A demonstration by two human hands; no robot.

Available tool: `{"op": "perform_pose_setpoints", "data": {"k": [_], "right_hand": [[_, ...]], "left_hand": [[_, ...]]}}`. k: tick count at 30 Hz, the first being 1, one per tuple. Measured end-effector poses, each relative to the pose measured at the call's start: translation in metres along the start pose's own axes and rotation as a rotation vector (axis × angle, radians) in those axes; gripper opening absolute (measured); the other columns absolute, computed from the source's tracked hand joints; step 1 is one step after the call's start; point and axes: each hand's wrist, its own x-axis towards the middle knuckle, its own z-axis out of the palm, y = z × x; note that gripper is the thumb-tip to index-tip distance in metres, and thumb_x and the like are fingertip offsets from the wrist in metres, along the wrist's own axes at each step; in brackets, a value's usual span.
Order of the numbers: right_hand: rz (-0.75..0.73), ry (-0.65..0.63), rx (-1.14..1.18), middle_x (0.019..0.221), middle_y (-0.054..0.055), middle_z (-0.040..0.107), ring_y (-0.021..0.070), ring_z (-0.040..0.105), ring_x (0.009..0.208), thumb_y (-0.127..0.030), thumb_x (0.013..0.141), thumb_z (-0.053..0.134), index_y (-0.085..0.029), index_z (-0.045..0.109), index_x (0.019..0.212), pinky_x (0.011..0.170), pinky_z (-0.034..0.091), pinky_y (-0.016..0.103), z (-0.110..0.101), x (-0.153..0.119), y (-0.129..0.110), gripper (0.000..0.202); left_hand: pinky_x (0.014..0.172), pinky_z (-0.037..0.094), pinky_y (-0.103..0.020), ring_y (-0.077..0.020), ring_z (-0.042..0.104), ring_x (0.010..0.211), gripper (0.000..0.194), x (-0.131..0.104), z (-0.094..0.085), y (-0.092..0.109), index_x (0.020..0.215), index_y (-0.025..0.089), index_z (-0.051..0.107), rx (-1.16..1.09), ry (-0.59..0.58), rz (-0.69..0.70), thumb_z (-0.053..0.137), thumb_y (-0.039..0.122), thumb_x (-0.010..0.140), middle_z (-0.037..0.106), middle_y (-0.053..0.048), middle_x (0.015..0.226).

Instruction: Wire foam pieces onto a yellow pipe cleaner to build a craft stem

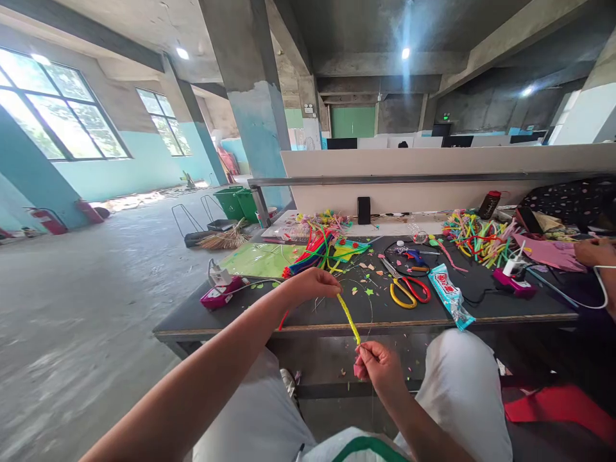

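Observation:
A yellow pipe cleaner [348,316], which looks twisted, runs slantwise between my two hands in front of the table edge. Its upper end is pinched in the fingers of my left hand [317,282], just above the tabletop. Lower and nearer to me, my right hand [381,367] closes on the other end. A small pink piece [359,369] shows at the right fingertips; how it joins the pipe cleaner is hidden. Beyond my left hand lies a bundle of red, blue and green pipe cleaners [315,251].
Scissors [407,289] with red and yellow handles lie beside a blue wrapper [450,296]. Behind them is a glue gun [416,255]. Power strips [222,294] sit on the dark table [269,321]. A co-worker's hand [597,252] is at far right, near pink sheets [551,253].

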Motion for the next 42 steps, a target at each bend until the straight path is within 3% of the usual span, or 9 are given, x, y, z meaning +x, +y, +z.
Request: {"op": "perform_pose_setpoints", "data": {"k": [5,13,20,23,26,29,32,36,42], "right_hand": [[0.021,-0.049,0.028,0.059,0.0,0.06,0.0105,0.055,0.044,-0.057,0.074,0.058,-0.015,0.065,0.078,0.043,0.045,0.021,-0.002,0.0,-0.002,0.043],[0.184,-0.279,0.251,0.058,0.0,0.062,0.0102,0.055,0.041,-0.049,0.07,0.068,-0.012,0.064,0.076,0.042,0.042,0.02,-0.004,-0.003,-0.019,0.037],[0.103,-0.095,0.274,0.06,0.0,0.062,0.0105,0.057,0.046,-0.049,0.072,0.067,-0.013,0.064,0.077,0.046,0.046,0.022,-0.005,0.0,-0.016,0.036],[0.061,0.0,0.295,0.06,0.0,0.061,0.0112,0.058,0.047,-0.05,0.073,0.067,-0.015,0.064,0.078,0.047,0.047,0.023,-0.006,0.001,-0.015,0.036],[0.039,0.048,0.285,0.061,0.0,0.062,0.0121,0.058,0.047,-0.05,0.073,0.066,-0.016,0.065,0.077,0.047,0.046,0.023,-0.006,0.0,-0.015,0.035],[0.003,0.014,0.236,0.062,0.001,0.062,0.0121,0.057,0.05,-0.048,0.076,0.064,-0.016,0.066,0.076,0.048,0.046,0.023,-0.005,-0.004,-0.019,0.032],[-0.021,-0.021,0.202,0.063,0.001,0.062,0.0122,0.056,0.053,-0.047,0.078,0.063,-0.017,0.066,0.074,0.05,0.047,0.023,-0.002,-0.007,-0.024,0.031],[-0.022,-0.009,0.193,0.061,0.0,0.06,0.0115,0.054,0.051,-0.048,0.077,0.063,-0.017,0.066,0.073,0.048,0.046,0.023,0.001,-0.007,-0.022,0.031],[-0.026,-0.016,0.192,0.062,-0.001,0.056,0.0106,0.052,0.05,-0.049,0.077,0.063,-0.018,0.066,0.075,0.047,0.046,0.023,0.002,-0.003,-0.014,0.031]], "left_hand": [[0.064,0.045,-0.028,-0.0162,0.059,0.06,0.022,0.002,0.001,0.002,0.071,0.016,0.074,0.016,-0.06,-0.029,0.072,0.037,0.065,0.068,-0.004,0.064],[0.065,0.047,-0.03,-0.0167,0.058,0.062,0.019,0.0,-0.004,0.008,0.072,0.016,0.074,0.07,-0.089,0.011,0.073,0.033,0.065,0.068,-0.004,0.065],[0.07,0.046,-0.029,-0.0159,0.06,0.071,0.031,0.001,0.0,0.002,0.087,0.014,0.073,-0.074,0.027,0.059,0.077,0.033,0.063,0.068,-0.005,0.076],[0.072,0.045,-0.025,-0.0138,0.059,0.079,0.049,-0.011,0.019,-0.013,0.107,0.018,0.066,-0.289,0.292,0.148,0.079,0.031,0.062,0.065,-0.004,0.093],[0.063,0.043,-0.022,-0.0102,0.056,0.068,0.043,-0.03,0.06,-0.039,0.102,0.015,0.066,-0.525,0.547,0.077,0.076,0.036,0.066,0.063,-0.003,0.083],[0.053,0.038,-0.019,-0.0072,0.051,0.056,0.037,-0.046,0.107,-0.064,0.091,0.013,0.068,-0.682,0.467,-0.094,0.077,0.036,0.064,0.06,-0.001,0.068],[0.053,0.039,-0.02,-0.0083,0.052,0.054,0.035,-0.051,0.139,-0.076,0.094,0.012,0.067,-0.787,0.337,-0.11,0.075,0.033,0.067,0.06,-0.001,0.066],[0.052,0.041,-0.022,-0.0103,0.053,0.053,0.032,-0.049,0.15,-0.075,0.094,0.012,0.065,-0.862,0.228,-0.073,0.072,0.029,0.068,0.059,-0.001,0.064],[0.046,0.036,-0.021,-0.0093,0.049,0.049,0.031,-0.049,0.151,-0.077,0.082,0.01,0.066,-0.794,0.245,-0.08,0.071,0.038,0.07,0.055,0.0,0.058]]}}
